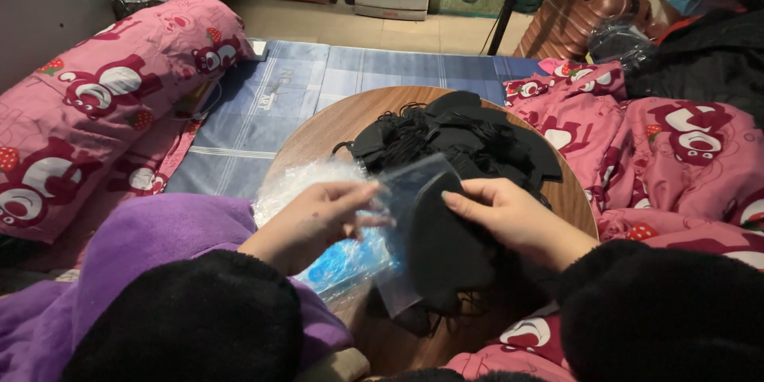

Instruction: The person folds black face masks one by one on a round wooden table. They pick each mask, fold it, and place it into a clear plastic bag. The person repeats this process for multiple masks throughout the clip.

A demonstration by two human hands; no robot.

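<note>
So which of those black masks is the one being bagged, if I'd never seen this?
Find the round wooden table. At its near edge, both hands hold a clear plastic bag. The mask is half inside it, apart from the loose black pile behind.

A black fabric face mask (446, 251), folded flat, sits halfway inside a small clear plastic bag (402, 231) (its open mouth tilted up and away). Both are held just above the near edge of a round wooden desk (318, 131), in front of the desk's black mask pile (461, 139).
</note>
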